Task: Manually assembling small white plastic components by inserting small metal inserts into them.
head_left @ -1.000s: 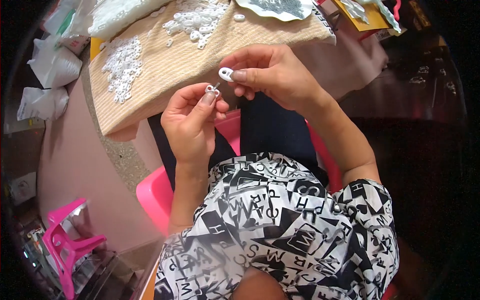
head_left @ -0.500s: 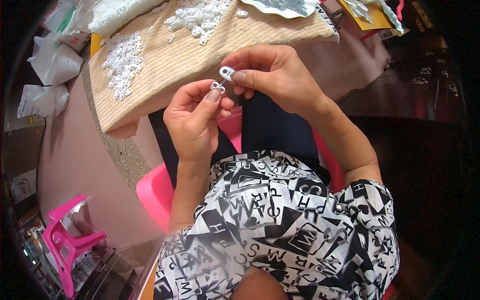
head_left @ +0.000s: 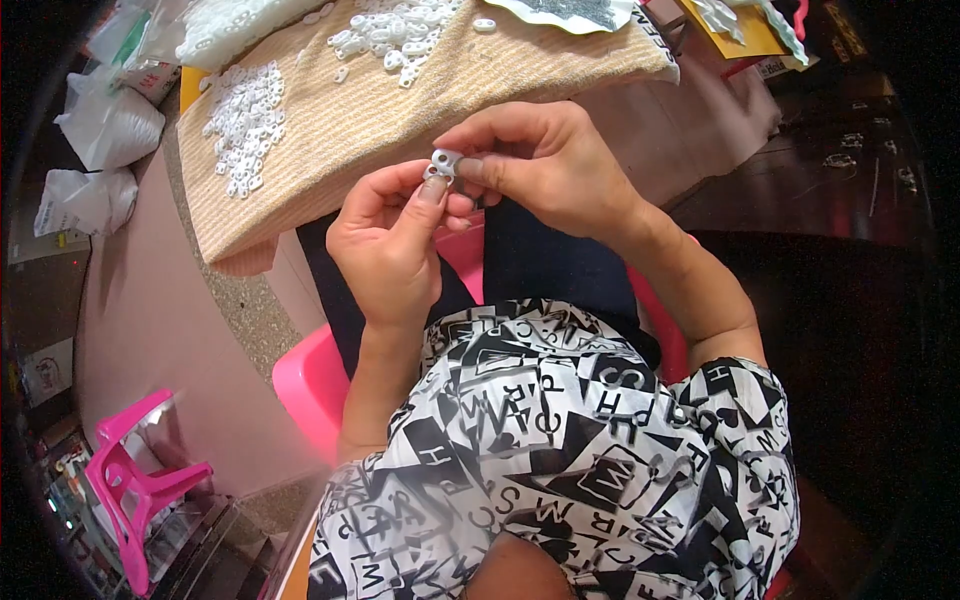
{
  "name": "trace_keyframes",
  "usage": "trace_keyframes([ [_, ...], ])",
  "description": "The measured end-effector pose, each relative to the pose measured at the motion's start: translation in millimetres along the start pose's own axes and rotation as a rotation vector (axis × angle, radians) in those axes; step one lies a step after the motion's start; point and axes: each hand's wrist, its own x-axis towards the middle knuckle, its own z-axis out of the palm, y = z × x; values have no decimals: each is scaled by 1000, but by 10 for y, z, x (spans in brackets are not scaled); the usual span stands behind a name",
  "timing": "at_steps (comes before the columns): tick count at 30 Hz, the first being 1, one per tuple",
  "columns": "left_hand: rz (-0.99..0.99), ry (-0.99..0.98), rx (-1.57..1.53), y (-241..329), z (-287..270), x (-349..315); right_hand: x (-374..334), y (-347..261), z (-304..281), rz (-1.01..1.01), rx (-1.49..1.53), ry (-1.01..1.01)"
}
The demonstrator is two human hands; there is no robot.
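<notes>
Over the near edge of the towel, my two hands meet in front of my lap. My left hand (head_left: 390, 225) pinches a small white plastic piece with holes (head_left: 431, 173) between thumb and fingers. From the right, my right hand (head_left: 550, 165) grips a white oval plastic link with holes (head_left: 443, 158) by thumb and forefinger. The link lies close against the left hand's piece, apparently touching it. Fingertips cover much of both pieces. Whether a spring sits between them is hidden.
On the striped tan towel (head_left: 330, 170) lie a pile of small white pieces (head_left: 245, 125) and a pile of white links (head_left: 400, 40). A white tray of dark small parts (head_left: 570, 12) is at the back. A pink stool (head_left: 135, 480) stands at lower left.
The right hand has come slightly down, bringing its link against the left hand's piece. The small metal spring seen between them earlier no longer shows. My left hand has barely moved.
</notes>
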Motion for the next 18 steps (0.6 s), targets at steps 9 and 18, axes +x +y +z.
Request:
trace_keyframes([
  [9, 98, -121, -7, -35, -33, 8, -26, -30, 13, 20, 81, -30],
  [18, 154, -172, -62, -125, -71, 16, -48, -78, 24, -29, 38, -25],
])
